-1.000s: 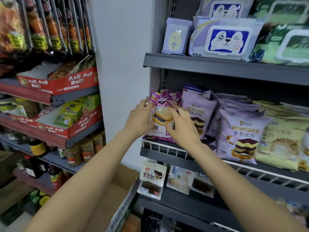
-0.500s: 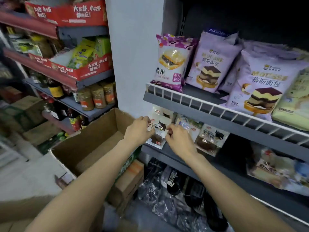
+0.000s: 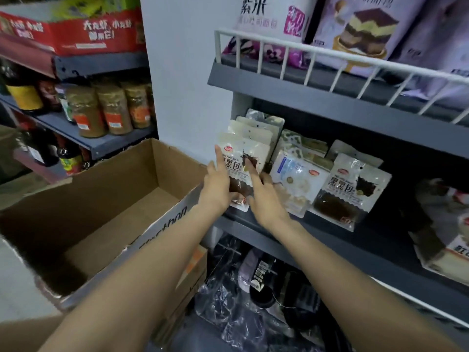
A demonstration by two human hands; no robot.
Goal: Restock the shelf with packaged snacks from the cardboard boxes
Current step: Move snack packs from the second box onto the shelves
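My left hand and right hand, fingers straight, press the front black-bread packet at twelve o'clock, squaring its row upright.

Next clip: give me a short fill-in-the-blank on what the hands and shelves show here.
1. Both hands, left hand and right hand, touch the front ______ of the leftmost stack.
2. The cardboard box beside the shelf looks ______ inside.
3. The white wire rail guards the shelf ______ the hands.
4. The jars stand to the ______ of the box.

Missing words: packet; empty; above; left
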